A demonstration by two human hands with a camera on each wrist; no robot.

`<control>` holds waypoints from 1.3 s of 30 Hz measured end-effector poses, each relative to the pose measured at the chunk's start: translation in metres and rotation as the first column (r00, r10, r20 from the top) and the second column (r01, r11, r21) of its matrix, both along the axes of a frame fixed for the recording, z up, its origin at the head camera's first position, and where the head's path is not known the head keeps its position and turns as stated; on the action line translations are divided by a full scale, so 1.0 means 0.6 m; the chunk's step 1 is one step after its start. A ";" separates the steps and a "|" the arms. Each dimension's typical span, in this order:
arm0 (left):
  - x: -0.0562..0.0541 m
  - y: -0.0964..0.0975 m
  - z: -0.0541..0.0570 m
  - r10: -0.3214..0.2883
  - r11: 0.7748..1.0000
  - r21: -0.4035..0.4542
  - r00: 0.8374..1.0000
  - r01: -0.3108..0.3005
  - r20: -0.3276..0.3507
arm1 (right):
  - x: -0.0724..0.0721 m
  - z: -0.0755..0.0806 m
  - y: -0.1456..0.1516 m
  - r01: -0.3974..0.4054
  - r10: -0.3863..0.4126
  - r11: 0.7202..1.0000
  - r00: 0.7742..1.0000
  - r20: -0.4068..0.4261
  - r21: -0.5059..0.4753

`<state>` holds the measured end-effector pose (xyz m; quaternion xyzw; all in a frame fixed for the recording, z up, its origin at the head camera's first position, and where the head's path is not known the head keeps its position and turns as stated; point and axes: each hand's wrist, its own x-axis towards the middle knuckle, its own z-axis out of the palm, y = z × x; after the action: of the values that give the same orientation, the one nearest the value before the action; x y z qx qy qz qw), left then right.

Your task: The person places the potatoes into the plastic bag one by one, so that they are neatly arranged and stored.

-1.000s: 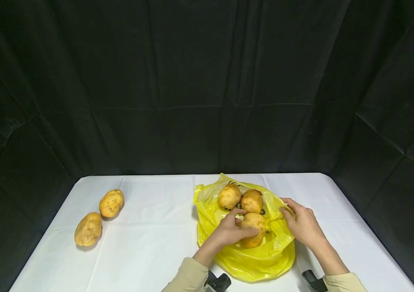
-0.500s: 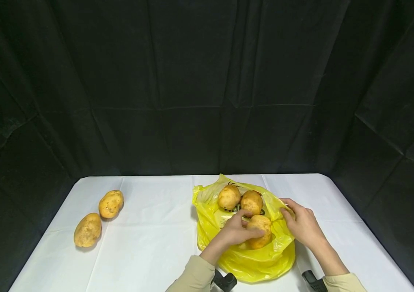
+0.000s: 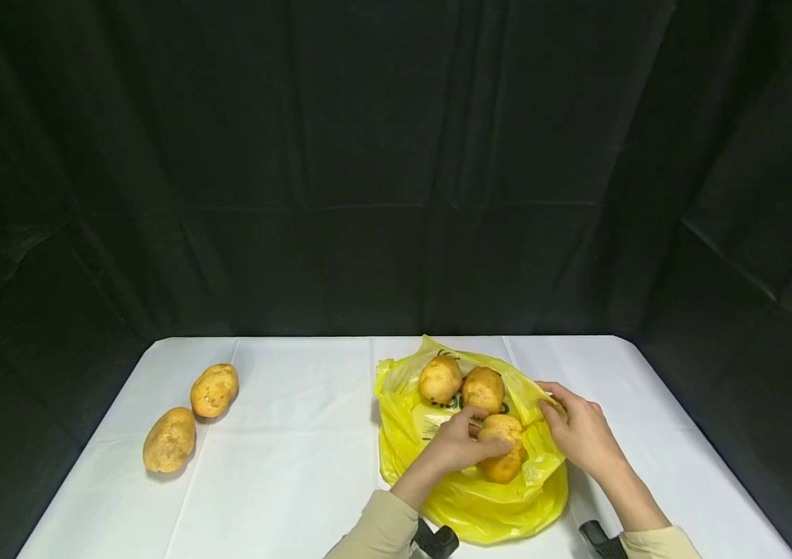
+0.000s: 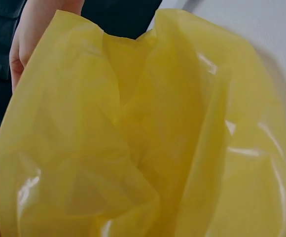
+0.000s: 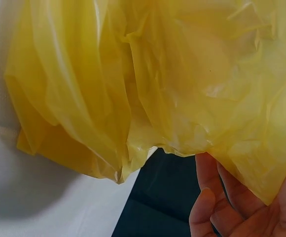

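Note:
In the head view, my left hand (image 3: 456,442) reaches into a yellow plastic bag (image 3: 480,512), with thumb and fingers curled round a potato (image 3: 501,429). Another potato (image 3: 505,467) shows just below it, partly covered. Farther back in the bag lie two more potatoes, a paler one (image 3: 440,379) and a browner one (image 3: 484,389). My right hand (image 3: 581,431) pinches the bag's right rim, thumb on the inner side. The yellow film (image 4: 148,123) fills most of the left wrist view and hides the held potato there. In the right wrist view, fingers (image 5: 207,212) show at the bag's lower edge.
Two loose potatoes lie at the left of the white table (image 3: 284,466), one farther back (image 3: 214,390) and one nearer (image 3: 169,440). Black cloth (image 3: 382,171) hangs behind the table and along both sides.
My left hand has moved a little to the right inside the bag with the potato it holds. Another potato now shows below that one. The right hand keeps its hold on the rim.

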<state>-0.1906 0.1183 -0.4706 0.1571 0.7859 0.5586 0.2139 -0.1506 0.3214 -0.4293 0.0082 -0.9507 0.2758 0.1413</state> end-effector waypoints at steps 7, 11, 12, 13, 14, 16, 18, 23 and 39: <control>-0.005 -0.001 -0.006 -0.037 0.997 -0.063 0.996 0.033 -0.075 | 0.000 -0.001 0.000 0.004 -0.004 1.000 1.000 0.000 0.000; -0.004 -0.005 -0.007 -0.033 0.999 -0.034 0.998 0.032 -0.055 | 0.001 -0.001 0.000 0.014 -0.014 1.000 1.000 0.011 0.000; -0.004 -0.007 -0.008 -0.028 0.999 -0.025 0.998 0.027 -0.049 | 0.001 -0.001 0.000 0.015 -0.015 1.000 1.000 0.012 -0.001; -0.004 -0.008 -0.008 -0.022 1.000 -0.022 0.999 0.021 -0.048 | 0.001 -0.001 0.000 0.016 -0.016 1.000 1.000 0.014 -0.001; -0.004 -0.008 -0.008 -0.015 1.000 -0.016 0.999 0.015 -0.047 | 0.001 -0.001 0.000 0.017 -0.017 1.000 1.000 0.015 -0.002; -0.004 -0.009 -0.009 -0.007 1.000 -0.016 0.998 0.007 -0.056 | 0.000 0.000 0.000 0.018 -0.018 1.000 1.000 0.015 -0.002; -0.004 -0.011 -0.008 -0.008 1.000 -0.018 0.998 0.007 -0.066 | 0.001 0.000 0.000 0.016 -0.016 1.000 1.000 0.014 -0.002; -0.003 -0.019 -0.007 -0.007 1.000 -0.016 0.996 0.006 -0.092 | 0.001 0.000 -0.001 0.018 -0.018 1.000 1.000 0.018 -0.006; 0.008 -0.055 -0.020 0.147 0.980 0.183 0.921 -0.084 -0.361 | 0.002 0.000 -0.005 0.014 -0.014 1.000 0.998 0.068 -0.003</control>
<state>-0.1856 0.0852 -0.4825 0.2307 0.7715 0.5928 0.0136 -0.1495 0.3182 -0.4291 -0.0081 -0.9545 0.2768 0.1109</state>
